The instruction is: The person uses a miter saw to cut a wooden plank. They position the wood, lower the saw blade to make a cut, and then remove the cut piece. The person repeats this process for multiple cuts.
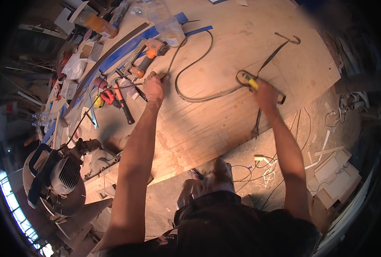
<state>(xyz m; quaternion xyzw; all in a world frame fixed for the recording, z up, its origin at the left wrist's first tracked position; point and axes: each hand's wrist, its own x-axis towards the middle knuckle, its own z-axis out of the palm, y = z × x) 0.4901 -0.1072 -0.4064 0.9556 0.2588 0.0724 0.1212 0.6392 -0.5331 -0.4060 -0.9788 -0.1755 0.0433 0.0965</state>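
On a large plywood sheet (218,128), my left hand (155,90) is closed on a dark cable (173,61), just below an orange-and-black power tool (152,50). My right hand (264,95), further right, grips a yellow-and-black tool (251,81), possibly a ratchet. A loop of cord surrounds its upper end, and a black strap (269,58) runs up from it to a metal hook (295,40). The cable lies in a wide S-curve between my hands. A hammer (126,112) and red-handled pliers (109,96) lie left of my left hand.
A large saw (68,175) stands at lower left. Plastic bottles (170,34), blue strips (117,60) and small boxes crowd the sheet's far left side. Beyond its near right edge, cables, offcuts and wooden panels (334,171) lie on the floor. My legs show below the edge.
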